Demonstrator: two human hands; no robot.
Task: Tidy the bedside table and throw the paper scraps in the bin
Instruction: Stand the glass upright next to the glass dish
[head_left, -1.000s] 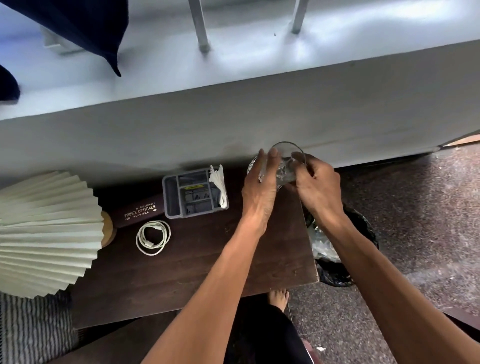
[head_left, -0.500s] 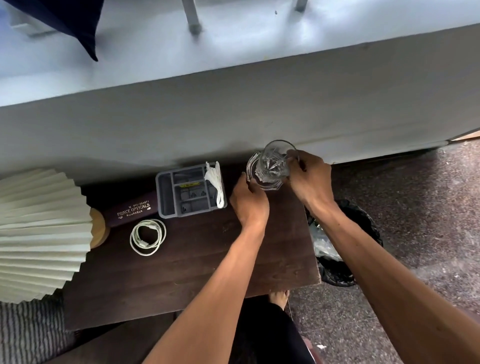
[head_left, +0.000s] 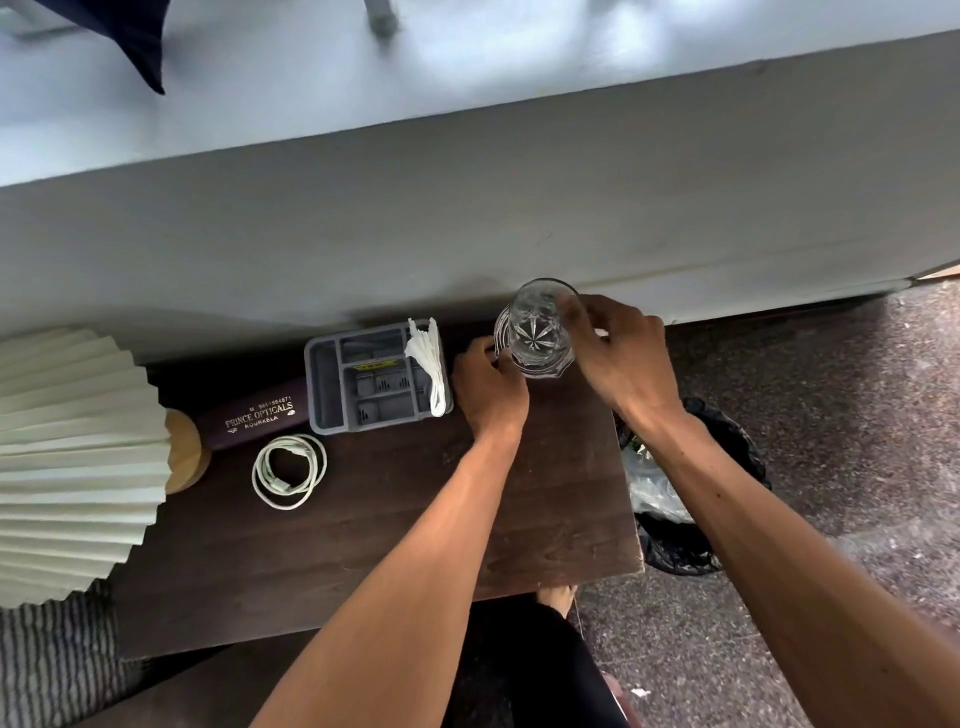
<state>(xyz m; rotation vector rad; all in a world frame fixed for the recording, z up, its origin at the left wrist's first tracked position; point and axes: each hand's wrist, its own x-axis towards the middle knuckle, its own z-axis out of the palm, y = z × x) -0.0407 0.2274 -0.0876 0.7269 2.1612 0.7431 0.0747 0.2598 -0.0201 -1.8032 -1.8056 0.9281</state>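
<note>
A clear cut-glass tumbler (head_left: 537, 332) stands upright at the back right of the dark wooden bedside table (head_left: 363, 545), on a clear glass saucer (head_left: 540, 370). My right hand (head_left: 623, 358) grips the tumbler at its right side and rim. My left hand (head_left: 488, 389) is curled, with its fingertips pinching the saucer's left rim. A black-lined bin (head_left: 727, 441) sits on the floor right of the table, with crumpled white scraps (head_left: 654, 488) inside. Folded white paper (head_left: 431, 364) lies in the right end of a grey organiser tray (head_left: 324, 384).
A maroon spectacle case (head_left: 254, 415) lies left of the tray, with a coiled white cable (head_left: 288, 470) in front of it. A pleated cream lamp shade (head_left: 67, 457) overhangs the table's left end. The grey bed side (head_left: 467, 208) runs along the back. My bare foot (head_left: 556, 595) shows below the table's front edge.
My left hand slid down off the tumbler's side to the saucer's rim. My right hand kept hold of the tumbler, which stayed in place at the back right corner.
</note>
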